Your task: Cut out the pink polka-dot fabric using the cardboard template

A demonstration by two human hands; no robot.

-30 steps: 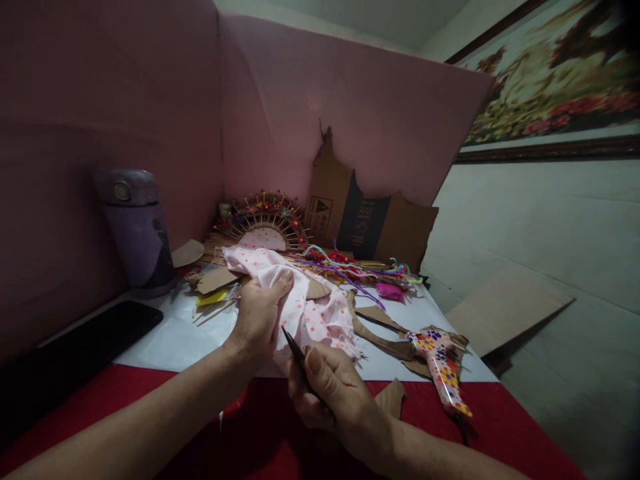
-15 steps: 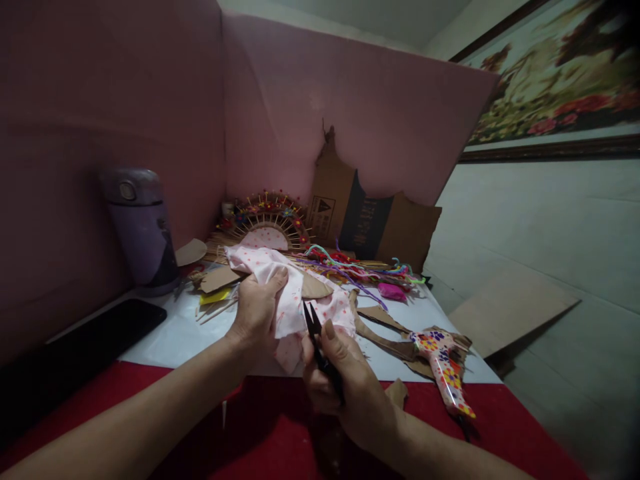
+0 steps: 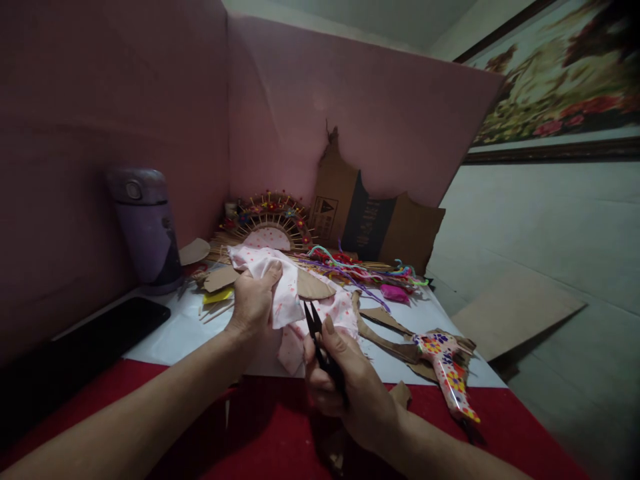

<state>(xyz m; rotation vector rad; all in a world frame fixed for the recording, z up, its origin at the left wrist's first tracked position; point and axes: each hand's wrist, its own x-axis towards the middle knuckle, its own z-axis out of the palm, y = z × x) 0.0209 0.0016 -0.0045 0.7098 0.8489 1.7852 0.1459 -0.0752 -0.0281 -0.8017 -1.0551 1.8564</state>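
My left hand (image 3: 253,297) grips a piece of white cloth with pink dots (image 3: 287,300), its thumb pressed on top. A curved piece of brown cardboard (image 3: 314,285) shows against the cloth, part of it covered by the folds. In my right hand (image 3: 345,373) is a small pair of black scissors (image 3: 323,343), held with its two blade tips slightly apart and pointing up at the cloth's lower edge. Part of the cloth hangs below, between my hands.
A purple bottle (image 3: 145,230) and a black phone (image 3: 115,327) are at the left. Behind lie a decorated stick fan (image 3: 270,220), colourful pipe cleaners (image 3: 350,263) and torn cardboard (image 3: 375,227). A flower-patterned glue gun (image 3: 447,373) rests at the right.
The cloth's flap has shifted left with my left hand, so more of the cardboard shows. The scissors stay near the cloth's edge. The view has shifted slightly.
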